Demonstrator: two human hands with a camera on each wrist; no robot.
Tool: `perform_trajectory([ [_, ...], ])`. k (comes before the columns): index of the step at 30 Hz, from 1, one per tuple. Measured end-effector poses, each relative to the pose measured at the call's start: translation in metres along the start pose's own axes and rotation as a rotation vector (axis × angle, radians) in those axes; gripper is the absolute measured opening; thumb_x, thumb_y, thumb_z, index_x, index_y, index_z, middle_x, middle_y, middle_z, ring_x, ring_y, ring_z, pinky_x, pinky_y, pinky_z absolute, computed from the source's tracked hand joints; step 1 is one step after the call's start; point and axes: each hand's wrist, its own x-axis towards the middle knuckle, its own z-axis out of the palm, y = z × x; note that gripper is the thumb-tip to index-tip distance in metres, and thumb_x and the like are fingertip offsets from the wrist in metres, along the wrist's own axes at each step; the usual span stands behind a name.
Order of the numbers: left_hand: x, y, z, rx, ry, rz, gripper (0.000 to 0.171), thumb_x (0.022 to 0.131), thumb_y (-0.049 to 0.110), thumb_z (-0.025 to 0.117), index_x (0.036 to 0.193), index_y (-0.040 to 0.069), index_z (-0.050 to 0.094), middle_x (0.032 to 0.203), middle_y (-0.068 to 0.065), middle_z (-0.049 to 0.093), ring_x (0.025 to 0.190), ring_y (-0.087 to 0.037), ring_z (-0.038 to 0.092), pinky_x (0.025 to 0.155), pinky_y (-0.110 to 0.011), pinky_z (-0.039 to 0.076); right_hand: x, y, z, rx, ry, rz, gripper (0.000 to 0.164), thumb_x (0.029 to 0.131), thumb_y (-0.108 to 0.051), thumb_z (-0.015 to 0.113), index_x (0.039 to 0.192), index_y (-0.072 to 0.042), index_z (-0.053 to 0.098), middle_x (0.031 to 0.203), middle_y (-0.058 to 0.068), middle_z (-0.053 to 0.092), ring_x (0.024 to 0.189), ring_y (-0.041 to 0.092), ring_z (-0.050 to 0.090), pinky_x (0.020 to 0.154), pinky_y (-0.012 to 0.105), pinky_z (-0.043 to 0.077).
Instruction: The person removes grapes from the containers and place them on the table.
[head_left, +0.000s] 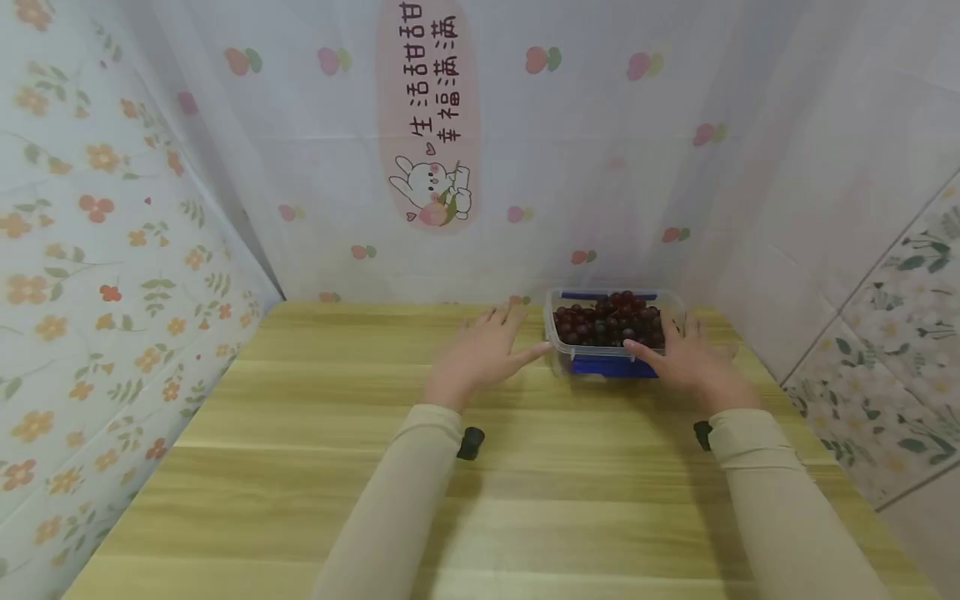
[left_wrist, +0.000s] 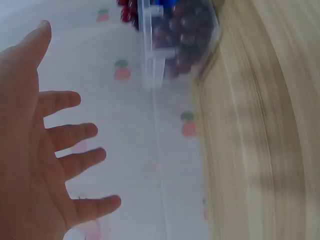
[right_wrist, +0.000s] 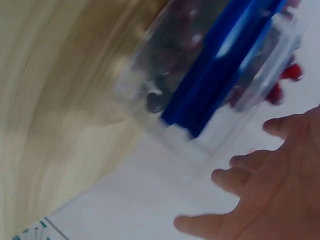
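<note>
Left hand [head_left: 480, 352] and right hand [head_left: 692, 362] flanking a lidless box [head_left: 588, 352] of grapes [head_left: 609, 323]

The box is standing far right on the table [head_left: 337, 408]; its blue clip [head_left: 611, 367] is lying along the near wall, and its sides are containing the heaped grapes. The left hand is hovering just left of the box, fingers splayed, holding nothing; whether its thumb is touching it, I cannot tell. The right hand is hovering at the right end, fingers apart, gripping nothing. This wide spacing is probably suiting the box's breadth. On the far cloth [head_left: 315, 142], sideways Chinese writing [head_left: 415, 71] is reading 生活甜甜 幸福满满 (sweet life, full happiness) above a rabbit [head_left: 431, 187]; no brand is showing on the box
</note>
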Motion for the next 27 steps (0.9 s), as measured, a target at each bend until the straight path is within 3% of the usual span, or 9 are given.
perform_trajectory([
  [4,0.023,0.022,-0.003,0.036,0.011,0.066,0.083,0.104,0.074,0.042,0.171,0.029,0.024,0.18,-0.005,0.021,0.166,-0.03,0.024,0.129,-0.061,0.032,0.013,0.019,-0.008,0.04,-0.029,-0.03,0.118,0.1,-0.084,0.033,0.168,0.0,-0.014,0.165,0.043,-0.026,0.153,0.069,-0.01,0.109,0.093,0.009],
  [8,0.045,0.043,-0.001,0.055,0.034,0.111,0.072,0.108,0.064,0.048,0.166,0.024,0.038,0.174,-0.006,0.037,0.16,-0.028,0.039,0.124,-0.053,0.043,0.021,0.032,-0.012,0.033,-0.042,-0.042,0.122,0.099,-0.083,0.039,0.166,0.005,-0.012,0.165,0.047,-0.019,0.15,0.073,-0.001,0.111,0.086,0.026],
  [15,0.076,0.07,0.016,0.118,0.073,0.125,0.057,0.11,0.051,0.053,0.16,0.023,0.049,0.159,0.001,0.057,0.141,-0.017,0.06,0.11,-0.039,0.056,0.031,0.047,-0.005,0.063,-0.064,-0.039,0.131,0.097,-0.083,0.046,0.162,0.013,-0.015,0.164,0.052,-0.007,0.149,0.073,0.005,0.116,0.084,0.022],
  [22,0.088,0.096,0.027,0.061,0.07,0.115,0.052,0.11,0.046,0.055,0.157,0.025,0.053,0.155,0.003,0.061,0.137,-0.014,0.063,0.109,-0.035,0.056,0.035,0.062,0.003,0.15,-0.072,-0.007,0.14,0.094,-0.083,0.052,0.157,0.017,-0.023,0.162,0.052,-0.013,0.15,0.073,0.003,0.12,0.08,0.02],
  [27,0.094,0.105,0.029,0.068,0.103,0.085,0.046,0.11,0.042,0.056,0.154,0.027,0.057,0.147,0.006,0.065,0.13,-0.011,0.065,0.102,-0.033,0.059,0.037,0.064,0.006,0.176,-0.033,-0.015,0.14,0.094,-0.082,0.054,0.157,0.018,-0.022,0.164,0.052,-0.007,0.15,0.072,0.01,0.12,0.079,0.024],
])
